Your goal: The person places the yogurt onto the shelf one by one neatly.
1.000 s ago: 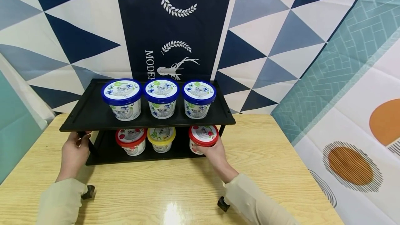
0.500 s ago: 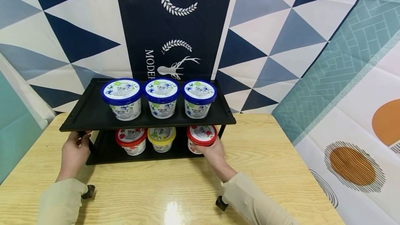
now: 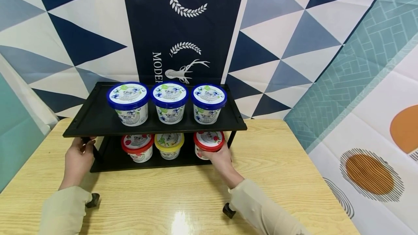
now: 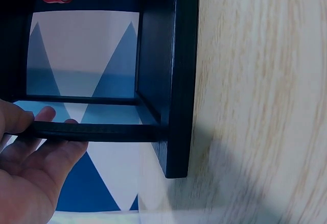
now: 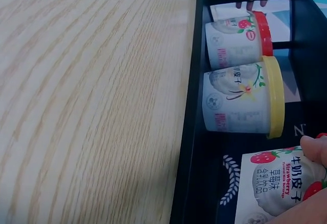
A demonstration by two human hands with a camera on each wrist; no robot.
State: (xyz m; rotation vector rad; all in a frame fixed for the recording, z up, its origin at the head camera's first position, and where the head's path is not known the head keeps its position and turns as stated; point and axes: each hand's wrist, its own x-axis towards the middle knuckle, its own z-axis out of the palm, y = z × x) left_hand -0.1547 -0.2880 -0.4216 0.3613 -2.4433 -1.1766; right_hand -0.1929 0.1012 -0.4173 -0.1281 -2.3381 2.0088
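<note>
A black two-tier rack (image 3: 93,117) stands on the wooden table. At its left end my left hand (image 3: 77,160) holds the front upright post (image 4: 120,132), thumb on one side and fingers on the other. My right hand (image 3: 222,160) grips a red-lidded strawberry tub (image 3: 208,140) at the right of the lower shelf; the hand covers part of its side. In the right wrist view the tub's printed wall (image 5: 273,183) faces the camera. Left of it on the same shelf sit a yellow-lidded tub (image 3: 169,144) and another red-lidded tub (image 3: 138,148).
Three blue-lidded tubs stand in a row on the upper shelf: left tub (image 3: 128,100), middle tub (image 3: 169,100), right tub (image 3: 209,100). The upper shelf overhangs the lower tubs. A patterned cloth backdrop (image 3: 183,21) hangs behind the wooden table (image 3: 156,195).
My right hand has shifted slightly left with the red-lidded tub, narrowing the gap to the yellow-lidded one. The left hand stays on the post.
</note>
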